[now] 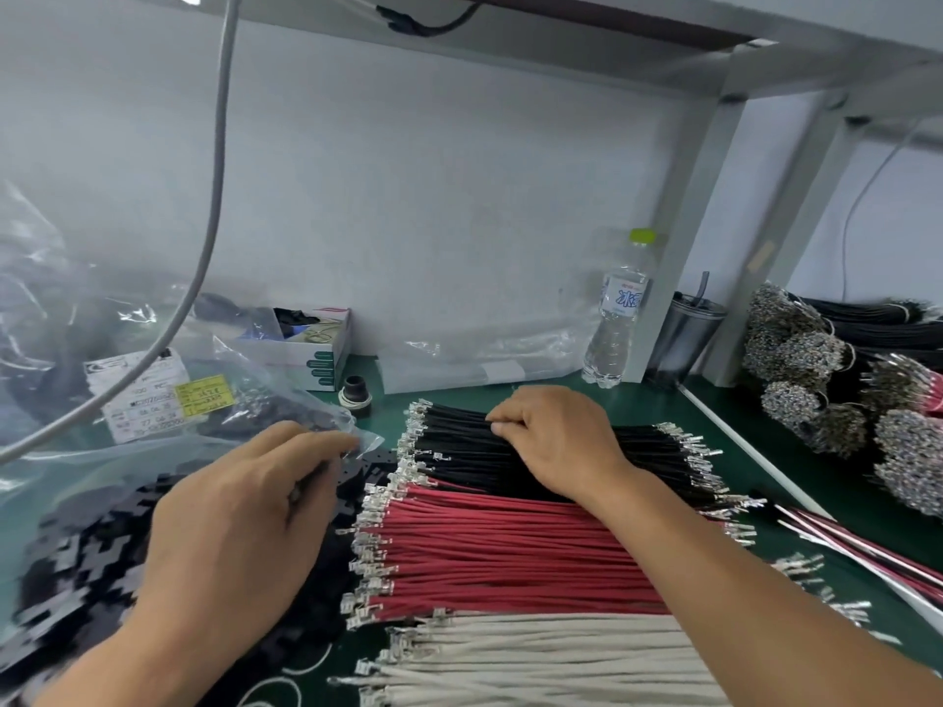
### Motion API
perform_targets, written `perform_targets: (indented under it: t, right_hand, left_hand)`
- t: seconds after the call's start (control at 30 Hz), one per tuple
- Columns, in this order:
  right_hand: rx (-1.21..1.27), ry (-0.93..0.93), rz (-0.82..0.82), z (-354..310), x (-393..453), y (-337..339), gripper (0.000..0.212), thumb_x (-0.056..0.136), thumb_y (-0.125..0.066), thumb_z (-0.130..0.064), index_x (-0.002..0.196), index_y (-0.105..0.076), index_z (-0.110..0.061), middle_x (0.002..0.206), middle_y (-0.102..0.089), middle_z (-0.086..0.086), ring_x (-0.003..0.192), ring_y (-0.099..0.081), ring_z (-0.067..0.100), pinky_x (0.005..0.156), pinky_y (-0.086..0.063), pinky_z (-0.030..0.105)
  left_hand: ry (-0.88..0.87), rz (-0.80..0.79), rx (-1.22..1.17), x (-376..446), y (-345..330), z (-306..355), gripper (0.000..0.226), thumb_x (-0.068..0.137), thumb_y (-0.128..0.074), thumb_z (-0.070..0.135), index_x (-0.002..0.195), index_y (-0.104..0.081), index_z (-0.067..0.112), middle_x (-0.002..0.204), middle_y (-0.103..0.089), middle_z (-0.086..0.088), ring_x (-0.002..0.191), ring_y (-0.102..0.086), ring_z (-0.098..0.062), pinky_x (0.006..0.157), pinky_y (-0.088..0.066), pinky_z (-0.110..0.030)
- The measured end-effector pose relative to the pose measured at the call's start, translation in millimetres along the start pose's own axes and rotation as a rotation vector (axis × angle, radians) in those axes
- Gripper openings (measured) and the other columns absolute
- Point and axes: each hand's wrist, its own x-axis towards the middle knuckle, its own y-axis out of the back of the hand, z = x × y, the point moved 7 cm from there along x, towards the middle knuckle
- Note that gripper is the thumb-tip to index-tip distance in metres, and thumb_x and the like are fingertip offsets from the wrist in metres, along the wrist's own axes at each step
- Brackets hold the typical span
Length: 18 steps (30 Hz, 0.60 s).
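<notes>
Three rows of short wires with metal terminals lie side by side on the green mat: black wires (459,441) farthest, red wires (500,553) in the middle, white wires (536,660) nearest. My right hand (556,441) lies on the black wires, with fingertips pinching a black wire at the pile's top. My left hand (240,523) hovers over a heap of small black connector housings (87,568), fingers curled. Something small seems pinched between thumb and fingers, though I cannot make it out.
Clear plastic bags (153,390) with labels lie at left. A small open box (311,344) and a black fitting (355,395) stand behind. A water bottle (617,318) and dark tumbler (684,339) stand by the frame post. Bundled wires (826,380) are piled at right.
</notes>
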Motion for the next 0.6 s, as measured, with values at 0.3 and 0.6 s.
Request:
perform_targets:
  t: [0.3,0.6]
  right_hand:
    - [-0.05,0.132,0.395,-14,-21,105,0.022,0.1,-0.053,-0.031,0.114,-0.07,-0.034,0.086,-0.05,-0.019,0.082,-0.047,0.001,0.065,-0.035,0.025]
    - [0.007,0.252,0.328,-35,-104,58,0.014,0.094,-0.06,-0.031,0.095,-0.073,-0.026,0.092,-0.06,-0.016,0.084,-0.059,0.001,0.07,-0.047,0.014]
  left_hand:
    - [0.063,-0.042,-0.156,3,7,5,0.035,0.1,-0.06,0.019,0.132,-0.07,0.026,0.088,-0.058,0.017,0.079,-0.057,-0.008,0.056,-0.052,-0.038]
    - [0.256,-0.017,-0.4,2,8,11,0.026,0.067,-0.09,0.027,0.075,-0.076,0.047,0.084,-0.068,0.039,0.067,-0.06,0.016,0.058,-0.038,0.006]
